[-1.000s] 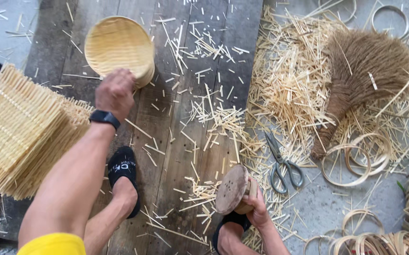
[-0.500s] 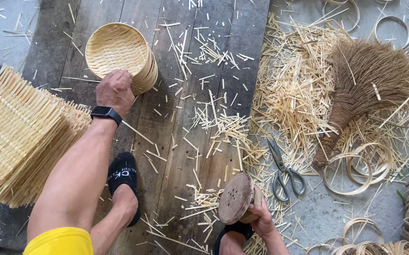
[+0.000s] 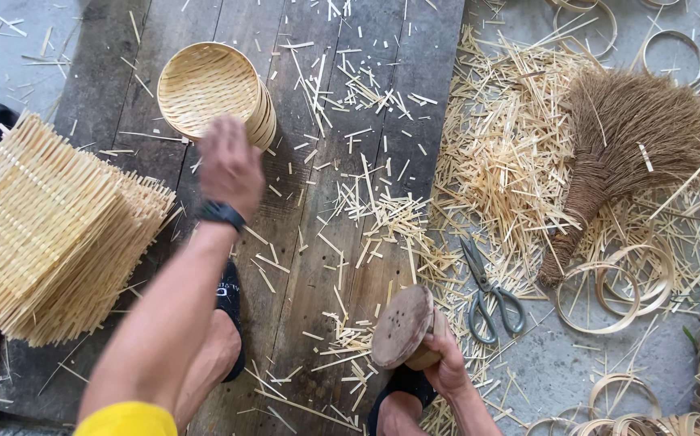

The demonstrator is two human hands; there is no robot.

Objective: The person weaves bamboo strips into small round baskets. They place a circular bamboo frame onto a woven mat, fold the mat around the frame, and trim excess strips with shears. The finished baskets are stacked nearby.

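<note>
A large stack of square woven bamboo mats [image 3: 47, 234] lies at my left on the dark wooden plank floor [image 3: 326, 121], and a round woven bamboo basket stack [image 3: 213, 89] stands just beyond my left hand [image 3: 229, 165]. This hand is blurred above the planks, so I cannot tell its grip. My right hand [image 3: 445, 365] holds a round brown wooden block [image 3: 402, 327], tilted, near grey metal scissors [image 3: 491, 295].

No packages, labels or signs appear in this view; the only screen-bearing item is a black wristwatch [image 3: 221, 214] strapped to the left wrist, its face turned so that no display can be made out.
</note>
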